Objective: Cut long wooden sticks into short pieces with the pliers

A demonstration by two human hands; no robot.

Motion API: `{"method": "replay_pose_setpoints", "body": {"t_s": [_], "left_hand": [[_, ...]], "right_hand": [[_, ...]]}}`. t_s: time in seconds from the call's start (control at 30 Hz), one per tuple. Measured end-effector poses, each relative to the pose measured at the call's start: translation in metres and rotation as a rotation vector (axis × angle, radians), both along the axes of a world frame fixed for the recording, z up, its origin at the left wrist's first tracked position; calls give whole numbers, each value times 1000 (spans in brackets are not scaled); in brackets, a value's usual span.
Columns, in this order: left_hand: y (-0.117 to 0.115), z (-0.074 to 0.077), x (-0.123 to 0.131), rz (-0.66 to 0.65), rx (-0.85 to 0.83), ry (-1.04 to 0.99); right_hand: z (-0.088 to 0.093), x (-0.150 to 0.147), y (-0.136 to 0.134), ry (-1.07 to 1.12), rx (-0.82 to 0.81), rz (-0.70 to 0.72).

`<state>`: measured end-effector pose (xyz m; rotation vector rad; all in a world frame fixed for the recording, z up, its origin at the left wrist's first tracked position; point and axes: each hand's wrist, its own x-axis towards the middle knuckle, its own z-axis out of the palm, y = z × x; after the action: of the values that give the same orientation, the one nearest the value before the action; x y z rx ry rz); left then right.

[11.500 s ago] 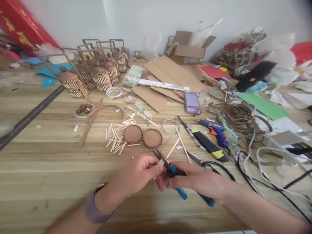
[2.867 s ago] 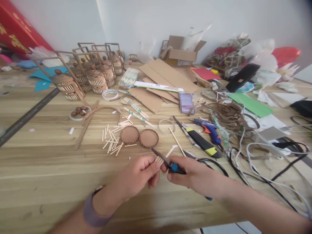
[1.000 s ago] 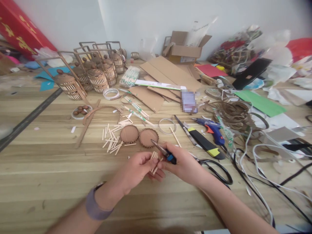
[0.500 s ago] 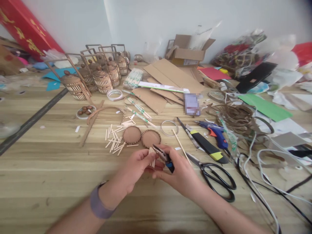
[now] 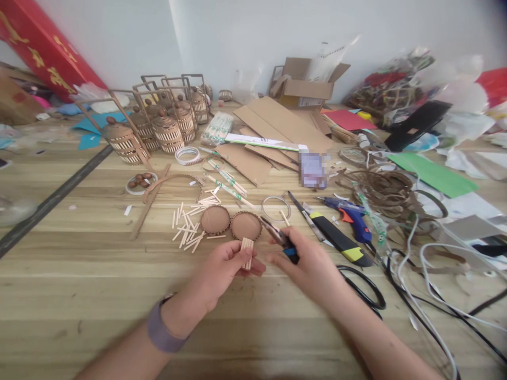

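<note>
My left hand (image 5: 227,266) is closed round a small bundle of short wooden sticks (image 5: 247,252), held upright between thumb and fingers. To the right, my right hand (image 5: 307,261) grips a pair of pliers (image 5: 279,235) with dark jaws and a black and blue handle. The pliers' tip points up and left, apart from the bundle. Just beyond my hands lie two round cardboard discs with notched rims, the left disc (image 5: 215,219) and the right disc (image 5: 245,226). Loose cut sticks (image 5: 189,229) are scattered left of them.
Scissors (image 5: 362,287), a yellow-black cutter (image 5: 338,240) and a blue glue gun (image 5: 352,211) lie on the right, with cables (image 5: 420,295) beyond. Small lidded baskets with handles (image 5: 166,132) stand at the back left. Cardboard sheets (image 5: 283,126) lie at the back middle.
My right hand has moved right with the pliers, away from the stick bundle, and now covers part of the scissors. My left hand stays in place, holding the bundle.
</note>
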<state>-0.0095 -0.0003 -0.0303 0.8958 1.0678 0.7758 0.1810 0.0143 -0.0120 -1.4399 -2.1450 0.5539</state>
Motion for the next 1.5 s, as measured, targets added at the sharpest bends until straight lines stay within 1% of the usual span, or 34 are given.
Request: {"method": "replay_pose_setpoints", "body": {"t_s": [0.13, 0.23, 0.4, 0.57, 0.7, 0.8, 0.93, 1.0, 1.07, 1.13, 1.17, 1.2, 1.23, 1.27, 1.33, 1.4, 1.43, 1.5], "left_hand": [[-1, -2, -2, 31, -4, 43], [0, -2, -3, 42, 10, 71], [4, 3, -7, 71, 52, 141], [8, 5, -10, 106, 57, 180], [11, 6, -13, 139, 98, 223], [13, 7, -18, 192, 178, 330], [15, 10, -25, 289, 360, 564], [15, 11, -27, 361, 537, 690], [14, 13, -28, 433, 779, 824], [10, 14, -26, 481, 973, 913], [8, 15, -24, 483, 1020, 913], [5, 16, -21, 459, 1018, 881], [2, 17, -18, 401, 960, 819], [-2, 17, -15, 310, 850, 725], [-8, 17, -7, 72, 547, 483], [-12, 16, 0, -123, 299, 255], [-14, 14, 3, -183, 221, 173], [-15, 12, 6, -241, 138, 93]], "right_hand": [[7, 24, 15, -346, -35, -159], [4, 34, 18, -528, -108, -213], [2, 31, 17, -603, -196, -173], [2, 27, 17, -683, -224, -167], [0, 28, 16, -673, -232, -171], [1, 30, 16, -596, -248, -167], [5, 33, 16, -337, -239, -116], [9, 34, 16, -170, -246, -67], [12, 33, 15, 18, -272, -41], [14, 30, 13, 246, -323, -64], [15, 27, 12, 367, -364, -88], [15, 23, 11, 487, -410, -114], [15, 19, 10, 600, -454, -135], [14, 14, 8, 698, -493, -148], [13, 5, 5, 834, -539, -153], [11, -3, 3, 893, -535, -152], [10, -6, 2, 898, -522, -151], [7, -9, 1, 882, -486, -148]]}}
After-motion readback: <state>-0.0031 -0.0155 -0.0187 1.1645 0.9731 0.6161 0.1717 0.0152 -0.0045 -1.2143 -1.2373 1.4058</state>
